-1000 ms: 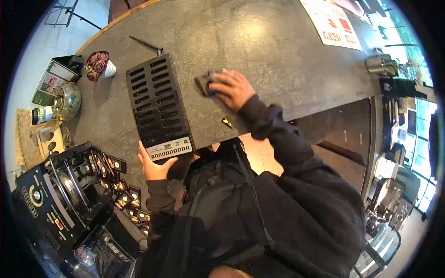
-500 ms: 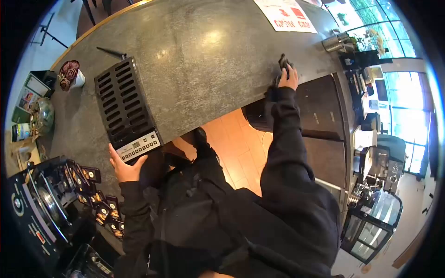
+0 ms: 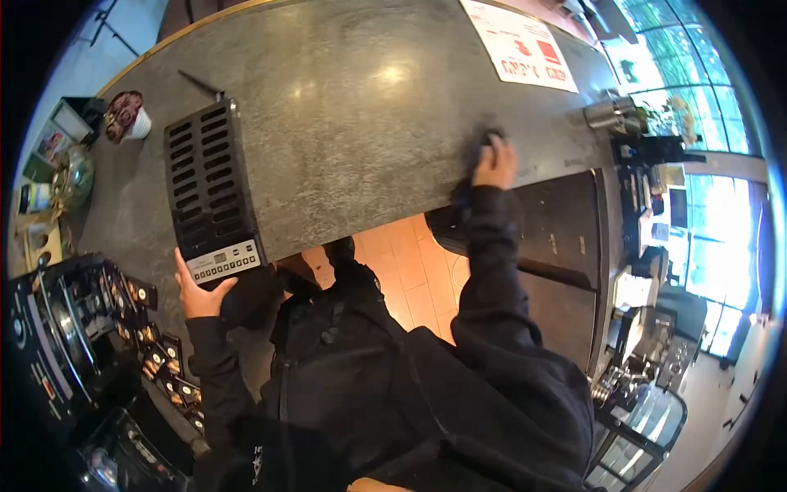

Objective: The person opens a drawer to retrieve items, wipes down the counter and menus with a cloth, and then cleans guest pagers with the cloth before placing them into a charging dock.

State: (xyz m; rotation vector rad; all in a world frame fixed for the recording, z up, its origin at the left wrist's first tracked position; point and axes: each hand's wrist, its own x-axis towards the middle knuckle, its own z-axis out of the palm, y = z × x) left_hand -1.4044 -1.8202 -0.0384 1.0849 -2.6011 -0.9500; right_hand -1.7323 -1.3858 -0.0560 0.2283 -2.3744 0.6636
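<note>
My left hand grips the near end of a black slotted pager charger, its thumb and fingers around the corners below the keypad panel. The charger lies on the grey counter, two rows of slots facing up and a stubby antenna at its far end. Further right, near the counter's front edge, my right hand is closed over a dark cloth pressed to the counter. Motion blurs that hand and the cloth, and part of the cloth is hidden under the fingers.
A menu sheet lies at the back right, near a metal pot. At left stand a flower pot and a glass jar. Several small dark packets sit beside a black machine. Dark cabinets are below right.
My right hand has slid the cloth leftward over the counter. My left hand stays at the charger's near end. The whole view has turned slightly.
</note>
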